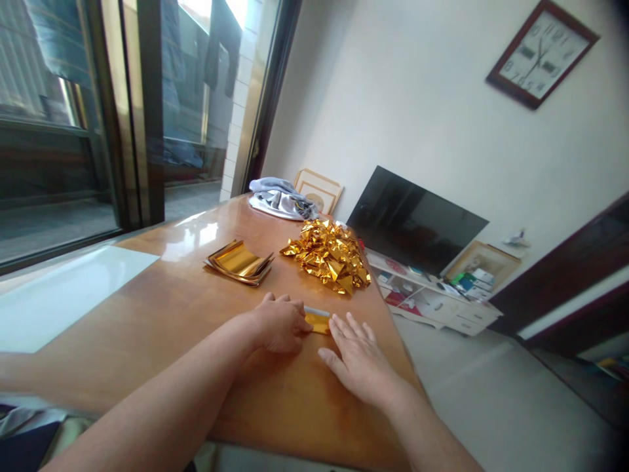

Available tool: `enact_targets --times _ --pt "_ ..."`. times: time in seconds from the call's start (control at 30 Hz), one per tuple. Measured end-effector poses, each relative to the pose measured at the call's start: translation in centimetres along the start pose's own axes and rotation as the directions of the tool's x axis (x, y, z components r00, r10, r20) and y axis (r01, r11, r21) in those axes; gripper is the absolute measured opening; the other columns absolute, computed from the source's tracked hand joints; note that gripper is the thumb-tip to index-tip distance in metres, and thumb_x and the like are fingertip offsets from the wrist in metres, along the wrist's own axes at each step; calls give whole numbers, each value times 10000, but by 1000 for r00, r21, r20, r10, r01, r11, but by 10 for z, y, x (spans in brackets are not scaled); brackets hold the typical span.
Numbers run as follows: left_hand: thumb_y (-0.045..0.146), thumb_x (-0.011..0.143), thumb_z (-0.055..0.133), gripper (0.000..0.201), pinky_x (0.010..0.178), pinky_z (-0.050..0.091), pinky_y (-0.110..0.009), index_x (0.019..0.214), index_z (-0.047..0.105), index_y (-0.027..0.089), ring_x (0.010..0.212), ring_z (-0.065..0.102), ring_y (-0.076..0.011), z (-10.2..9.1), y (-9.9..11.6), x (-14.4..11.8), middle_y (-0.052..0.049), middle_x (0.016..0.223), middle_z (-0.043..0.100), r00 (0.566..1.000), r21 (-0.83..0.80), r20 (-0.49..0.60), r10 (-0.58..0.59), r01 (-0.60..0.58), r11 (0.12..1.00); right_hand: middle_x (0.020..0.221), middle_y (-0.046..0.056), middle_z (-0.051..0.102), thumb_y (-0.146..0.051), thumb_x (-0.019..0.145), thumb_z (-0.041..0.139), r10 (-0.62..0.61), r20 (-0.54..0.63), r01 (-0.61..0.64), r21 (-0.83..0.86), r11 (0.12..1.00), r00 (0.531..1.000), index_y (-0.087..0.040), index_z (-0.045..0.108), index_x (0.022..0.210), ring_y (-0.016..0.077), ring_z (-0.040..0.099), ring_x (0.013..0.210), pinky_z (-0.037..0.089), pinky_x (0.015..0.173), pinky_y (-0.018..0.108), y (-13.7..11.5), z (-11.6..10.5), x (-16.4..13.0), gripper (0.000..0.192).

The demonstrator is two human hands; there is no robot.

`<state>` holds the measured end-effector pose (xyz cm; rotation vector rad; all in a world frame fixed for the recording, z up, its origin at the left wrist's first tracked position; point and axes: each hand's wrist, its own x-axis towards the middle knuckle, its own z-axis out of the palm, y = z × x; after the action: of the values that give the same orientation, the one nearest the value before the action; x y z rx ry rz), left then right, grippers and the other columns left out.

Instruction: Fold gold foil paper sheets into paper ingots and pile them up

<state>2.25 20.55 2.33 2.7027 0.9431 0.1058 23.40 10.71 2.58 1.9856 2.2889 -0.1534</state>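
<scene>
On the wooden table (162, 314), a small sheet of gold foil paper (318, 321) lies between my two hands. My left hand (279, 322) rests curled on the sheet's left part, pressing it down. Flat on the table beside it, my right hand (358, 357) has its fingertips touching the sheet's right edge. Most of the sheet is hidden under my hands. Farther back sits a stack of flat gold foil sheets (239, 261), and to its right a pile of folded gold foil pieces (328, 254).
A grey cloth bundle (281, 198) lies at the table's far end. A white board (59, 295) covers the table's left part. Beyond the right edge stand a dark TV (415, 219) on a white low cabinet (432, 298). Glass sliding doors are on the left.
</scene>
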Motion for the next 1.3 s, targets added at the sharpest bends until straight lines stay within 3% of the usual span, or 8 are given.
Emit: enact_targets --times 0.13,0.3,0.63,0.77,0.9,0.97,1.1,1.3 --pt "423 765 589 366 899 368 -547 1105 724 442 1071 504 -348 3 -4 1 -82 1149 619 1000 15 -11 24 -24 1000 1643 48 248 -503 1027 235 -49 -91 48 -21 999 995 -215 325 1563 302 94 1529 66 1209 543 -11 -2 1 616" --pt "426 774 578 388 883 372 -541 1140 697 478 1071 508 -343 4 -6 2 -70 1158 612 999 32 -8 43 -43 999 1597 49 364 -471 1024 290 -98 -111 95 -36 995 989 -231 396 1529 306 131 1520 44 1204 554 -23 9 2 569" --pt "410 759 591 314 875 380 -514 1038 734 413 1060 508 -334 4 -5 2 -71 1132 611 1000 19 -15 26 -26 999 1589 35 381 -466 1006 359 -19 -141 4 -104 995 990 -281 530 1441 334 151 1508 102 1176 561 -2 7 -13 504" --pt "401 755 593 292 857 379 -508 1009 739 402 1037 513 -330 4 -4 2 -72 1112 615 999 17 -23 23 -23 1000 1475 114 521 -390 971 442 13 -200 -26 -61 998 980 -220 667 1273 334 327 1428 225 1133 514 -1 -3 -9 413" --pt "403 764 585 294 862 371 -513 1015 739 410 1039 508 -332 4 -4 2 -73 1104 616 999 14 -19 33 -33 999 1068 100 696 -247 933 439 77 -323 22 292 956 943 -190 694 1036 211 610 1010 439 896 324 -6 -8 13 281" --pt "409 765 584 308 869 366 -520 1033 736 418 1037 508 -332 3 -4 2 -75 1108 615 999 16 -12 33 -33 999 919 56 688 -244 891 475 134 -297 35 502 864 946 -187 658 933 178 611 854 451 740 266 -10 -6 31 196" --pt "391 765 576 356 870 365 -528 1085 714 465 1048 505 -338 2 -3 2 -69 1117 613 1000 33 -10 28 -28 999 757 -6 621 -239 838 482 253 -29 -158 711 686 967 -183 584 853 123 544 653 354 540 211 -12 6 69 118" --pt "374 754 583 427 894 350 -539 1151 679 498 1087 490 -344 2 -5 3 -60 1162 626 999 21 10 46 -46 999 597 -48 520 -241 751 569 204 109 -223 678 700 973 -174 576 745 91 411 503 236 463 217 -3 17 91 68"
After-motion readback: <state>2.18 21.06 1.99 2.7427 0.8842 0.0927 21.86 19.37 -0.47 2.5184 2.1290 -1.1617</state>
